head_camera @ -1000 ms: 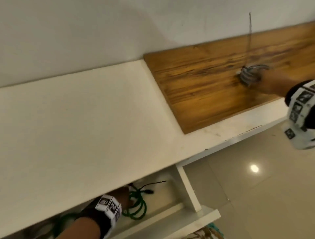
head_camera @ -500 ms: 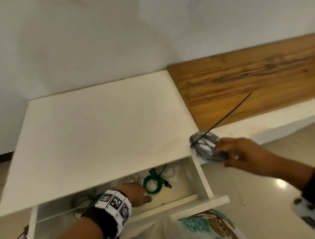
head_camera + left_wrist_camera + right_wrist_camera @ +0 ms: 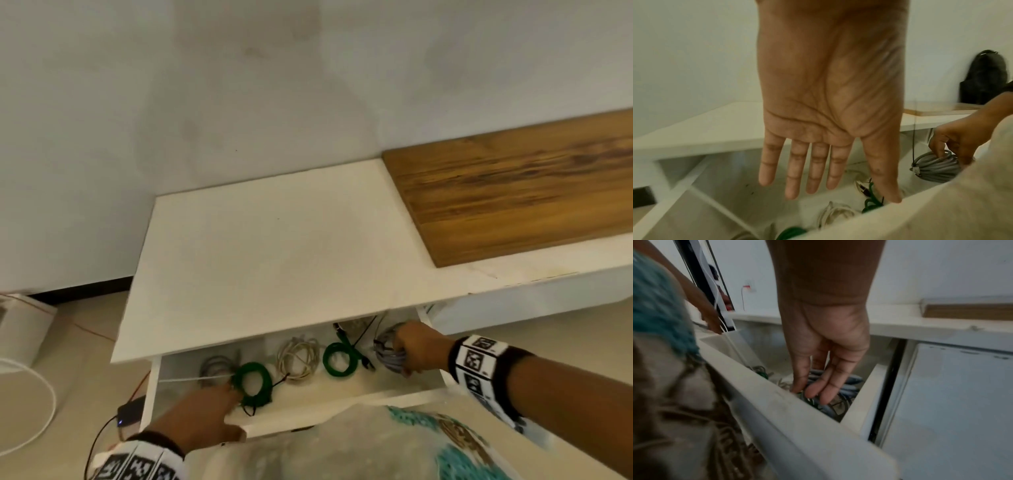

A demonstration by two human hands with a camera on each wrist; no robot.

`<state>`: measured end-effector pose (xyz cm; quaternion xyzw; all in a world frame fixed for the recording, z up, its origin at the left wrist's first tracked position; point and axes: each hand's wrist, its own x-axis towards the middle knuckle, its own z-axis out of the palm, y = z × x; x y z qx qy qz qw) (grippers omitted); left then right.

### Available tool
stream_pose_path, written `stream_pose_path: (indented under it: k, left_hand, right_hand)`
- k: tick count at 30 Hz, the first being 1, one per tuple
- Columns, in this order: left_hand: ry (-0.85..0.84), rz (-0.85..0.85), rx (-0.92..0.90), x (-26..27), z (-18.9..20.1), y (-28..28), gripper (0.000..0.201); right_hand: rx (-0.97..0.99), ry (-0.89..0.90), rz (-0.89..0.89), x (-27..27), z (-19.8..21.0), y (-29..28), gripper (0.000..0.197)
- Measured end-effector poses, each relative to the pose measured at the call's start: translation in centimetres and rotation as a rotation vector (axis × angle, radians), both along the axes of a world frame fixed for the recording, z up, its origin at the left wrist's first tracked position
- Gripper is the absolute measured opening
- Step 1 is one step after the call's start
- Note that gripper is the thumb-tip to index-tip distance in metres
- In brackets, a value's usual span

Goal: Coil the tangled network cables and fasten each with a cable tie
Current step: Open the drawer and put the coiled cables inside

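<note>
A white drawer (image 3: 342, 411) stands pulled out under the tabletop. Inside lie a grey coil (image 3: 215, 368), a green coil (image 3: 253, 380), a beige coil (image 3: 298, 356) and a second green coil (image 3: 339, 358). At the drawer's right end my right hand (image 3: 400, 356) grips a grey cable coil (image 3: 933, 167) inside the drawer. A long black cable tie (image 3: 914, 129) sticks up from that coil. My left hand (image 3: 233, 407) reaches over the drawer front with straight fingers (image 3: 793, 178), holding nothing, its fingertips beside the left green coil.
Above the drawer is a white tabletop (image 3: 274, 257), with a wooden board (image 3: 513, 192) on it to the right. A small black device (image 3: 130, 411) with a lead lies on the floor at left, beyond it a white box (image 3: 20, 325). A black bag (image 3: 982, 78) leans against the wall.
My right hand carried the tied grey coil from the wooden board across the tabletop edge and down into the drawer. My left hand drew back from inside the drawer to its front.
</note>
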<state>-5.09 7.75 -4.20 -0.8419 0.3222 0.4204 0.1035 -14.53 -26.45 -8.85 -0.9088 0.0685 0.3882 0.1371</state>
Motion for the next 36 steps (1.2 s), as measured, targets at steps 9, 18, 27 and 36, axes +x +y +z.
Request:
stream_pose_path:
  k: [9,18,27,36]
  left_hand:
    - [-0.079,0.054,-0.07,-1.2,-3.8,3.3,0.06]
    - [-0.467,-0.175,-0.088,0.0,-3.6,3.3,0.152]
    - [-0.474,-0.022,-0.084,2.0,-4.7,3.2,0.164]
    - [-0.558,0.215,-0.417,2.3,-5.5,2.3,0.103]
  right_hand:
    - [0.023,0.256,0.127,1.9,-1.8,2.3,0.039]
    - [-0.015,-0.664,0.395,-4.3,-0.2,-0.8,0.082]
    - [-0.249,-0.485,0.467,-1.6,-0.3,-0.2,0.143]
    - [-0.151,-0.77,0.438,0.4,-1.3,-1.8,0.097]
